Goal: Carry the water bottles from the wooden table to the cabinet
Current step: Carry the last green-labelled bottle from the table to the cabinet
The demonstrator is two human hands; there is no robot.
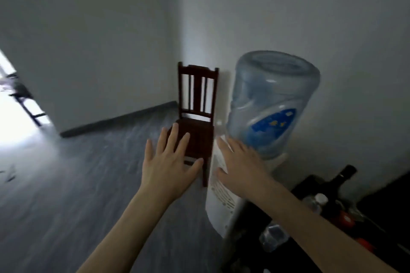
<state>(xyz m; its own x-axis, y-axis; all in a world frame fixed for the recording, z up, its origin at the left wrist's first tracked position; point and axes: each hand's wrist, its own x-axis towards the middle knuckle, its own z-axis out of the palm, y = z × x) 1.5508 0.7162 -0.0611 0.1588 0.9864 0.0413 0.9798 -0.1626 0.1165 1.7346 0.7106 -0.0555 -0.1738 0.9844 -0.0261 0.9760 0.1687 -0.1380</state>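
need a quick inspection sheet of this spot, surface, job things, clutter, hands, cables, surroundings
surface: dark cabinet top at lower right, blurred; grey wood-look floor elsewhere; no wooden table in view
job's things: two small clear plastic water bottles, one lying near the front edge, one with a white cap further back
clutter: dark glass bottle; red items beside it, too blurred to name
hands: left hand and right hand both open, fingers spread, holding nothing
cables: nothing seen
surroundings: white water dispenser with a large blue jug on top; dark red wooden chair in the corner; white walls; bright doorway at left
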